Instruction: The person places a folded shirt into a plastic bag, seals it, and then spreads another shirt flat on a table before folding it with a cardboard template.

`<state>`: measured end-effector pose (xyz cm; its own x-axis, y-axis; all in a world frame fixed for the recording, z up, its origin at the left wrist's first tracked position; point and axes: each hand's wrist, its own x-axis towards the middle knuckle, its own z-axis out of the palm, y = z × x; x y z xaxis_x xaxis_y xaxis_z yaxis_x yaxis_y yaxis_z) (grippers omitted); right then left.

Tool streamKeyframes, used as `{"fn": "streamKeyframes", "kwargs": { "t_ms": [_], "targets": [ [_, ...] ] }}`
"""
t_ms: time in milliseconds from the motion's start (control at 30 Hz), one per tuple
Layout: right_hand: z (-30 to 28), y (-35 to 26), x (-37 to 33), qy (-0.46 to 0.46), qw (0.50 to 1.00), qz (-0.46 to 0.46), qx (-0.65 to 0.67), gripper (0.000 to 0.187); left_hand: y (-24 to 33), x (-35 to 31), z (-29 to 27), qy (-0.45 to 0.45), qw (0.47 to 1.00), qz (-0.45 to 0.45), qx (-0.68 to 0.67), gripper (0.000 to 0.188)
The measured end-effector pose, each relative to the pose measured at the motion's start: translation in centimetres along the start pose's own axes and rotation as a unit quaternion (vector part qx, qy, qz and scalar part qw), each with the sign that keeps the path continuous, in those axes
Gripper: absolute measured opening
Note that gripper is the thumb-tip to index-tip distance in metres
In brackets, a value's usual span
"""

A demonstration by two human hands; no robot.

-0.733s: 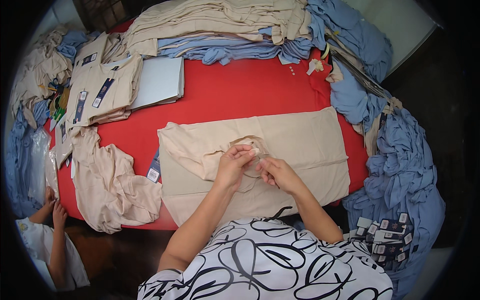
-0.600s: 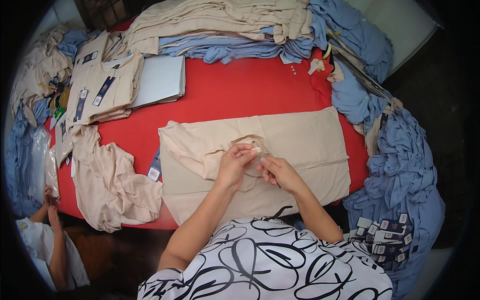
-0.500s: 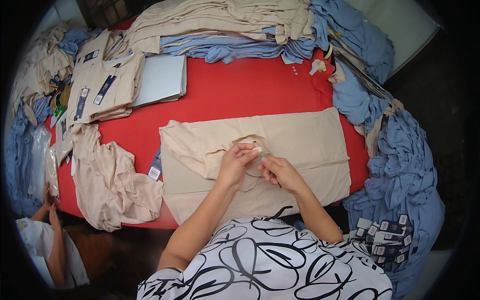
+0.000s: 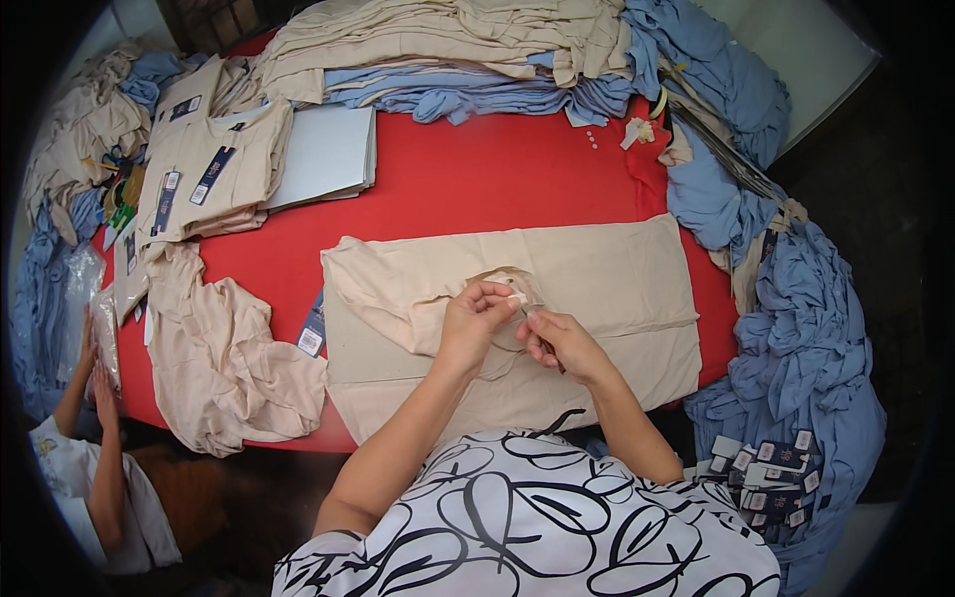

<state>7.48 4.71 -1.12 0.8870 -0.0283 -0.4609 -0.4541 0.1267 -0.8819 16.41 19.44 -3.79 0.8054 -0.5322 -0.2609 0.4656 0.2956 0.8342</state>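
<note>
A beige garment (image 4: 607,298) lies spread flat on the red table in front of me. At its neck opening, my left hand (image 4: 474,326) pinches a small fold of the garment, with a whitish bit showing at the fingertips. My right hand (image 4: 560,343) is closed round a slim metal tool (image 4: 527,311). The tool's thin tip touches or nearly touches the pinched fold, and a dark end sticks out below my fingers. Most of the tool is hidden in my grip, so its exact kind is unclear.
Folded beige garments with dark tags (image 4: 211,176) and grey boards (image 4: 328,149) lie at the far left. A crumpled beige garment (image 4: 234,348) is beside mine. Blue garments (image 4: 801,308) heap at the right, bearing loose tags (image 4: 781,478). A co-worker's hands (image 4: 99,383) touch plastic-bagged items.
The co-worker's hands have moved slightly farther up along the plastic bag. My own hands stay at the neck opening, with the tool's tip tilted a little differently.
</note>
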Motion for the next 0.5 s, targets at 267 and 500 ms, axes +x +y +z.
{"fn": "streamKeyframes", "kwargs": {
  "t_ms": [267,500],
  "targets": [
    [-0.09,0.2,0.13,0.002,1.0,-0.009,0.01,0.037,-0.04,-0.07,0.33,0.005,1.0,-0.022,-0.022,0.018],
    [0.03,-0.04,0.18,-0.001,1.0,-0.017,0.008,0.036,-0.35,-0.05,0.27,0.019,0.999,-0.026,-0.044,0.019]
  ]
}}
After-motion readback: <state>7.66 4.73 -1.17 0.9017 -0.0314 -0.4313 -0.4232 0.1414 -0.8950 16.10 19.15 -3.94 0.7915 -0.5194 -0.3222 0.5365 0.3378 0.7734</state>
